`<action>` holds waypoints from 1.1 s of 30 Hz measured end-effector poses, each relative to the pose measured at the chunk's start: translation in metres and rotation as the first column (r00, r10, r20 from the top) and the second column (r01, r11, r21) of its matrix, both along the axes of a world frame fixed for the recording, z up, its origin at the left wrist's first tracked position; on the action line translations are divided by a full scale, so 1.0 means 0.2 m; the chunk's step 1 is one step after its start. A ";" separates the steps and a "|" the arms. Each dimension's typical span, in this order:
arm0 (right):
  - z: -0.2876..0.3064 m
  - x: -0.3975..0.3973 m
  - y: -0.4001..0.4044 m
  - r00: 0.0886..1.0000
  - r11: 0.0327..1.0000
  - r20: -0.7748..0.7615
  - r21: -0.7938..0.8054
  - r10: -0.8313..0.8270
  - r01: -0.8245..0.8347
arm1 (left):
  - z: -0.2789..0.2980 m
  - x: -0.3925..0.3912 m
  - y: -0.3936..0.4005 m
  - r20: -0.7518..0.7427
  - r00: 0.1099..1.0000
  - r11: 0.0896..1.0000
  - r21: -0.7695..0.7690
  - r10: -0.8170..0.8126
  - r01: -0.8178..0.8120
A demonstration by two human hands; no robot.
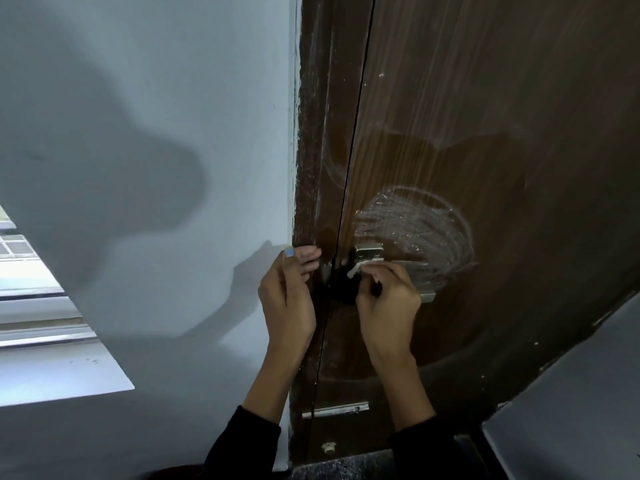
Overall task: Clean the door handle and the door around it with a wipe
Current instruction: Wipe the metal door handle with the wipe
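Note:
A dark brown wooden door [485, 133] fills the right half of the view, with wet curved wipe streaks [415, 223] above its metal handle [369, 252]. My right hand [388, 299] pinches a small white wipe [356, 270] and presses it against the handle plate, covering most of the lever; only the lever's end [427, 296] shows. My left hand [287, 292] rests on the door frame [311, 168] just left of the handle, fingers curled against the wood and holding nothing.
A pale blue-grey wall [156, 168] runs along the left with a window sill [52, 341] at the lower left. A metal slide bolt [336, 409] sits low on the door. A grey slanted surface [571, 410] stands at the lower right.

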State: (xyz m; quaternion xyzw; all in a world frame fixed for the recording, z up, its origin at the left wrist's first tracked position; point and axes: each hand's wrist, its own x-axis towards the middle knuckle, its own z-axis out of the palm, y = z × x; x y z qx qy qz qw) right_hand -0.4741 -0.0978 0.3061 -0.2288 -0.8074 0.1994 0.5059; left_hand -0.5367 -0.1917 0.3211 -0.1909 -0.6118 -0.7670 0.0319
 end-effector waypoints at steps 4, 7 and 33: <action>0.01 -0.03 -0.02 0.998 1.000 -0.070 0.010 0.001 0.000 | 0.00 0.01 0.02 -0.119 0.992 0.999 -0.039 0.029 -0.033; -0.03 0.00 -0.02 0.998 0.997 0.038 0.041 0.056 -0.058 | 0.01 0.03 0.02 -0.220 0.975 0.996 -0.070 0.038 -0.055; 0.01 0.00 0.02 0.998 1.000 -0.058 0.031 0.002 0.000 | 0.15 -0.28 0.20 -0.861 0.398 0.706 -0.065 0.317 -0.705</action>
